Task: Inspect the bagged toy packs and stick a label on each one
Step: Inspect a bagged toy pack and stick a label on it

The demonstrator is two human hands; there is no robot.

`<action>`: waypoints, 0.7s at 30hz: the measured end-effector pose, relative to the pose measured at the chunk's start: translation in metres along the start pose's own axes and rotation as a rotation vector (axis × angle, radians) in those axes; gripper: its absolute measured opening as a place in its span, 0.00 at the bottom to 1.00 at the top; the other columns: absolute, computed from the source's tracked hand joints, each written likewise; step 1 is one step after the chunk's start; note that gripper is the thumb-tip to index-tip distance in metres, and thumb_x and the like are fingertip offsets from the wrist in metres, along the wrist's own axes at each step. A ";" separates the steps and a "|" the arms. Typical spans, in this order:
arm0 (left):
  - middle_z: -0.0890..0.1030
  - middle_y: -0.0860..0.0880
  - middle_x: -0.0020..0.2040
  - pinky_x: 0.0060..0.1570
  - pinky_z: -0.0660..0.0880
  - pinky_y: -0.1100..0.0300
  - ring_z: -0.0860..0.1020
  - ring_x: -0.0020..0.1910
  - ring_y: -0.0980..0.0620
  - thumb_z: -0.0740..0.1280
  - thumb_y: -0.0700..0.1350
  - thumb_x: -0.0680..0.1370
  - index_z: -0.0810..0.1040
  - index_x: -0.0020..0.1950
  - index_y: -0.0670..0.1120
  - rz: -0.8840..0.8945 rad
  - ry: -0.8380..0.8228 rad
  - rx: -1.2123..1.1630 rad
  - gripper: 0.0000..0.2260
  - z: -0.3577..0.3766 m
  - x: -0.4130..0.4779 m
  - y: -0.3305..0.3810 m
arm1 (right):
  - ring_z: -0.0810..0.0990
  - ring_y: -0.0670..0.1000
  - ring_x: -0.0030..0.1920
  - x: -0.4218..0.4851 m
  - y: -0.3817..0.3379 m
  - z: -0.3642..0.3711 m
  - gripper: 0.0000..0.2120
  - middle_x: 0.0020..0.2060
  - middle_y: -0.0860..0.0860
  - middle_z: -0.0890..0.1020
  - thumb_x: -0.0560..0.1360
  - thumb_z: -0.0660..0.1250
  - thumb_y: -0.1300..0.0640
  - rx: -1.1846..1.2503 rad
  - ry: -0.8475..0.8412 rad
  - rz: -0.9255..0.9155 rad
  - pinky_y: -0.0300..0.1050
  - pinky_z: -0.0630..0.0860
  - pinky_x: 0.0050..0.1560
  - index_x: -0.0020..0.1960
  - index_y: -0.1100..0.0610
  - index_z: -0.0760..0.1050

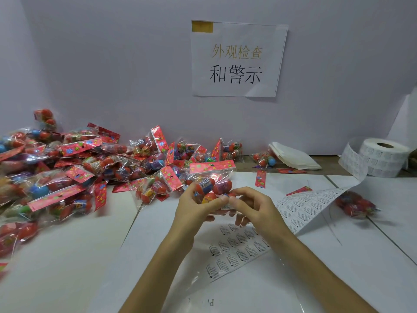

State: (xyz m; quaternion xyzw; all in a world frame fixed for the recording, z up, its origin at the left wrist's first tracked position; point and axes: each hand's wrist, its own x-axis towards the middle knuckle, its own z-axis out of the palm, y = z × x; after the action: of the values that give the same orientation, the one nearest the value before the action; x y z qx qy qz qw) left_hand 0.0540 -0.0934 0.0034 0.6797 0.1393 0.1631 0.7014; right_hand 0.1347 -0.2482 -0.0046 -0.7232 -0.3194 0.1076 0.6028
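Left hand [194, 207] gripping toy pack [222, 185], right hand [255, 207] pinching label [226, 207] against it

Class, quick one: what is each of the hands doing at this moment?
Left hand: closed round a bagged toy pack, holding it.
Right hand: fingertips pinching a small white label against that pack.

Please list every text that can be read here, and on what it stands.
"外观检查", yellowish, upper line of the paper sign on the wall.
"和警示", black, lower line of that sign.
"P", rest blurred, on the clear plastic at the bottom edge.
Label strip and label roll: print too small to read.
Held toy pack: print blurred.
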 end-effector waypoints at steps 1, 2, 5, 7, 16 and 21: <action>0.86 0.46 0.52 0.46 0.80 0.55 0.86 0.47 0.47 0.78 0.49 0.72 0.76 0.62 0.50 0.004 -0.012 0.006 0.21 0.000 0.000 0.000 | 0.85 0.54 0.37 0.000 0.000 0.000 0.13 0.40 0.51 0.86 0.73 0.70 0.41 0.018 0.014 0.001 0.50 0.83 0.42 0.54 0.44 0.81; 0.86 0.46 0.51 0.46 0.80 0.56 0.87 0.46 0.47 0.78 0.49 0.72 0.76 0.61 0.51 0.003 -0.032 0.000 0.20 0.000 -0.001 0.000 | 0.85 0.55 0.37 -0.001 -0.001 0.000 0.12 0.40 0.51 0.86 0.73 0.70 0.41 0.037 0.025 -0.002 0.51 0.83 0.42 0.53 0.45 0.82; 0.87 0.47 0.50 0.47 0.80 0.57 0.87 0.46 0.47 0.79 0.50 0.70 0.75 0.63 0.51 -0.007 -0.082 -0.018 0.24 -0.001 -0.001 0.000 | 0.85 0.56 0.38 -0.001 -0.001 -0.001 0.06 0.40 0.52 0.86 0.74 0.70 0.45 0.073 0.054 -0.021 0.50 0.83 0.42 0.48 0.45 0.84; 0.87 0.48 0.51 0.48 0.80 0.57 0.86 0.48 0.48 0.80 0.49 0.69 0.74 0.64 0.52 -0.013 -0.104 -0.013 0.26 0.000 0.000 0.000 | 0.85 0.55 0.38 -0.001 0.000 -0.003 0.04 0.40 0.50 0.86 0.76 0.70 0.49 0.074 0.068 -0.029 0.47 0.84 0.40 0.46 0.44 0.84; 0.87 0.48 0.49 0.45 0.81 0.62 0.87 0.49 0.47 0.77 0.39 0.73 0.72 0.64 0.51 -0.058 -0.147 -0.058 0.24 -0.001 0.001 -0.001 | 0.84 0.51 0.37 0.000 -0.001 -0.005 0.13 0.39 0.51 0.86 0.74 0.67 0.45 0.093 0.070 0.002 0.43 0.81 0.40 0.50 0.52 0.83; 0.87 0.45 0.52 0.45 0.81 0.61 0.86 0.50 0.45 0.77 0.38 0.73 0.73 0.67 0.48 -0.071 -0.119 -0.130 0.25 -0.001 0.002 -0.002 | 0.84 0.51 0.36 0.002 -0.001 -0.005 0.08 0.38 0.48 0.85 0.76 0.69 0.48 0.065 0.017 0.004 0.47 0.83 0.42 0.54 0.47 0.80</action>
State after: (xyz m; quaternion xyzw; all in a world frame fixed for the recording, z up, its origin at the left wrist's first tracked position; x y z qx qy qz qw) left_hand 0.0554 -0.0921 0.0019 0.6360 0.1106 0.1063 0.7563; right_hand 0.1382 -0.2511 -0.0024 -0.7049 -0.3093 0.1129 0.6283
